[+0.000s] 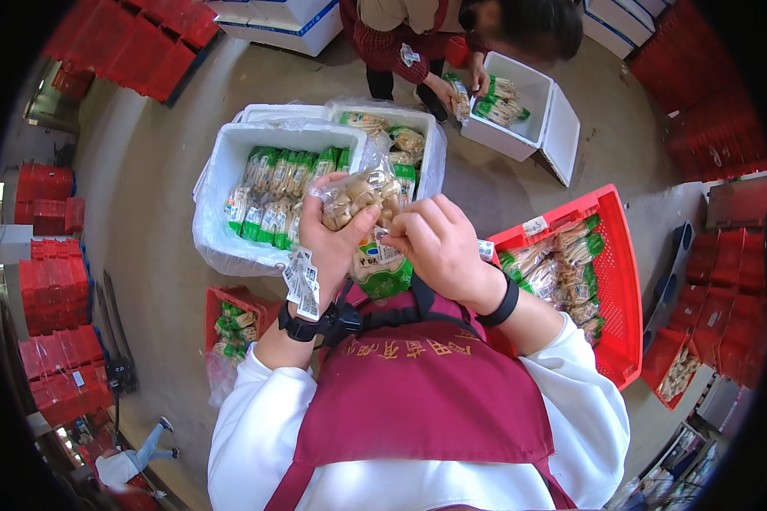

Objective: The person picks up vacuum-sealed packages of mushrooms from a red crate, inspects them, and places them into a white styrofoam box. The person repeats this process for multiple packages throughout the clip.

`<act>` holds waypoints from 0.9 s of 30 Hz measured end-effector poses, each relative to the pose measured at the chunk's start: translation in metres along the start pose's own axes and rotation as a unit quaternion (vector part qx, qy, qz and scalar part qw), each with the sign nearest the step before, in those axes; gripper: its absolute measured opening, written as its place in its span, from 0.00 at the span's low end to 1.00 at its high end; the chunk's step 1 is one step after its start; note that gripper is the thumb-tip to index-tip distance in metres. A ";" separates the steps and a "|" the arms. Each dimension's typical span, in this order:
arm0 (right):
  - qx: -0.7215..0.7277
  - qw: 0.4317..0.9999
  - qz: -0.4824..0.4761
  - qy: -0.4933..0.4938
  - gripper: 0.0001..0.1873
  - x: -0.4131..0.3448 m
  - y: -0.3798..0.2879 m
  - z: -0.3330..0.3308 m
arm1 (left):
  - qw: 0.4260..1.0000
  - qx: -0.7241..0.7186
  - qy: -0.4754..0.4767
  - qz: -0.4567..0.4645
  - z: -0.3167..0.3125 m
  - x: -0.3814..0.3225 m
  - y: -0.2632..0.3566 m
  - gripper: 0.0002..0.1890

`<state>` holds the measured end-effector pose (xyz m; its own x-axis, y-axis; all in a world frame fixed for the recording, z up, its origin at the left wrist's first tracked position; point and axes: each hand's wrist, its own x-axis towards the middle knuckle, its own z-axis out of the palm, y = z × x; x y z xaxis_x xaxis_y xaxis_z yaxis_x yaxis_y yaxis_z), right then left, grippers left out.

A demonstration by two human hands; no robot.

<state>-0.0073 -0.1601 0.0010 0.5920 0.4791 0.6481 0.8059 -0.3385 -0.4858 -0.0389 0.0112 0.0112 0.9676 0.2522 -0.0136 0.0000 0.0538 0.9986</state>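
A clear plastic bag of mushrooms (361, 195) with a green printed end is held up in front of my chest. My left hand (326, 233) grips it from the left side, thumb across the front. At the bag's lower part, the bent fingers of my right hand (441, 243) pinch the edge of a small white label (387, 248) bearing a printed code. Several similar label stickers (302, 281) hang at my left wrist. Just beyond my hands stands a plastic-lined white foam box (230, 144), holding rows of bagged mushrooms (271, 172).
A second foam box (430, 153) adjoins the first. On my right is a red crate (620, 281) of bagged mushrooms; a smaller red crate (214, 294) sits lower left. Opposite, a co-worker's hands (447, 92) hold a bag beside another foam box (511, 144). Red crate stacks (51, 287) line the sides.
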 end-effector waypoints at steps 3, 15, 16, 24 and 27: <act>-0.040 0.997 -0.070 0.022 0.11 -0.006 -0.006 0.005 | 0.998 -0.050 0.027 -0.022 -0.002 0.001 -0.007 0.27; 0.101 0.991 0.086 -0.017 0.14 0.012 -0.007 -0.001 | 1.000 0.011 0.005 0.006 -0.007 -0.004 0.000 0.28; 0.093 0.992 0.082 -0.024 0.13 0.012 -0.006 0.000 | 1.000 0.018 0.001 0.011 -0.007 -0.003 -0.001 0.28; -0.017 0.985 -0.166 -0.035 0.13 -0.013 -0.019 0.013 | 0.978 -0.200 0.043 -0.048 -0.015 0.009 -0.011 0.21; 0.041 0.988 -0.135 -0.058 0.13 -0.025 -0.019 0.005 | 0.986 -0.127 0.067 -0.087 -0.015 0.007 -0.019 0.19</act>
<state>-0.0376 -0.1620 -0.0092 0.3461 0.6340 0.6915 0.9278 -0.1218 -0.3527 -0.0364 0.0263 -0.0087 0.9169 0.3416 -0.2064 0.0828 0.3432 0.9356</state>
